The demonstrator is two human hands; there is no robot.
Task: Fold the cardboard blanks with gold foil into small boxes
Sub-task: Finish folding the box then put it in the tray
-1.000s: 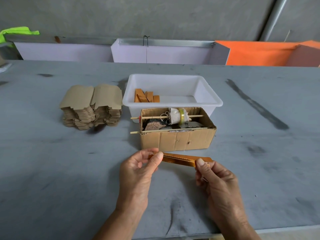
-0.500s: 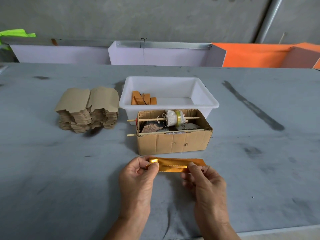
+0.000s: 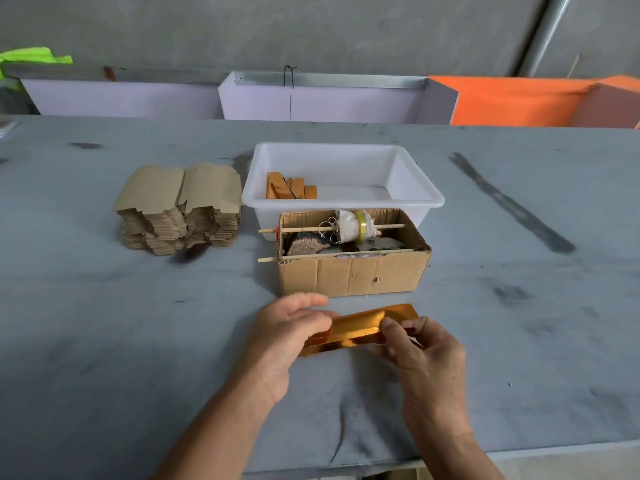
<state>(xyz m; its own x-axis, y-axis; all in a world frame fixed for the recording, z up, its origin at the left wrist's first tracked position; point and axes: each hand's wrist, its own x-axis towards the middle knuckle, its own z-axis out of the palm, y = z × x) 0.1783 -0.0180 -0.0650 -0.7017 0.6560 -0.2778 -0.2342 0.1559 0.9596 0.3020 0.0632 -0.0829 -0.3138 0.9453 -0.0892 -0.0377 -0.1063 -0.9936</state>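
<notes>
A gold-foil cardboard blank [image 3: 360,329] is held just above the grey table, partly folded, its shiny side up. My left hand [image 3: 287,336] holds its left end with fingers curled over the top. My right hand [image 3: 420,355] pinches its right part between thumb and fingers. A stack of flat brown blanks [image 3: 180,206] lies at the left of the table. Several folded orange-gold pieces [image 3: 289,188] lie inside the white plastic tub [image 3: 422,188].
A brown cardboard box [image 3: 353,275] with two wooden sticks, a cloth bundle and dark lumps stands right behind my hands, against the tub. White and orange bins line the table's far edge. The table's near edge runs below my wrists.
The blank has turned from edge-on to show its wide gold face. My hands have shifted along it and moved closer together.
</notes>
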